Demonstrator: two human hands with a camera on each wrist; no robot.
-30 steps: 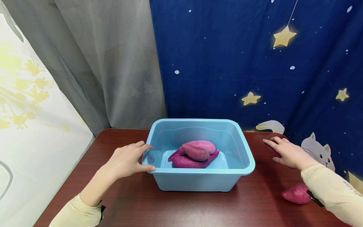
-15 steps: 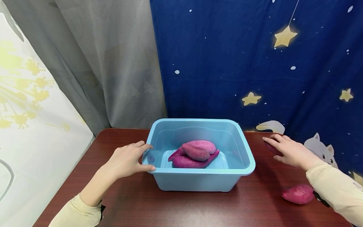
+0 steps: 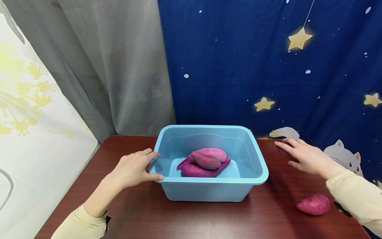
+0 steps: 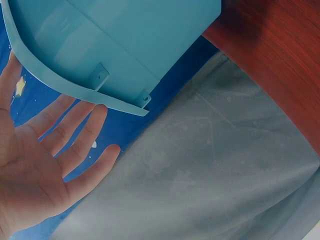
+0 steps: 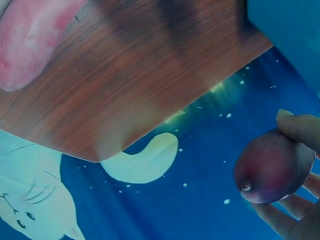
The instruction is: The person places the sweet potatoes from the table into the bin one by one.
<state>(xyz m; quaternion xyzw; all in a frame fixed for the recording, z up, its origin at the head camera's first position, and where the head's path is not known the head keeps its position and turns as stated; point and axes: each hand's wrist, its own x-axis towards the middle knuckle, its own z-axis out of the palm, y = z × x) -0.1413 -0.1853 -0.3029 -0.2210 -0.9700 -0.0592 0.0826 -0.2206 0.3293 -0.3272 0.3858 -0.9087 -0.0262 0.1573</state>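
At the bin's near left corner, my left hand (image 3: 131, 169) rests on the rim of the light blue plastic bin (image 3: 209, 192). In the left wrist view its fingers are spread and nearly straight, fingertips at the rim. My right hand (image 3: 311, 159) is right of the bin, above the table. It grips a dark purple-red sweet potato (image 5: 267, 167) between thumb and fingers, mostly hidden under the hand in the head view. Inside the bin, a small sweet potato (image 3: 206, 160) lies on two longer magenta vegetables, one striped (image 3: 216, 152) and one smoother (image 3: 197, 171).
Another sweet potato (image 3: 314, 204) lies on the red-brown table (image 3: 203, 219) near its right side, below my right forearm. Behind the table hang a grey curtain (image 3: 134, 83) and a blue star-patterned curtain (image 3: 221, 66). White patterned fabric (image 3: 38, 139) borders the left.
My right hand and forearm have shifted slightly to the right with the sweet potato, uncovering more of the one on the table. My left hand and the bin have stayed put.
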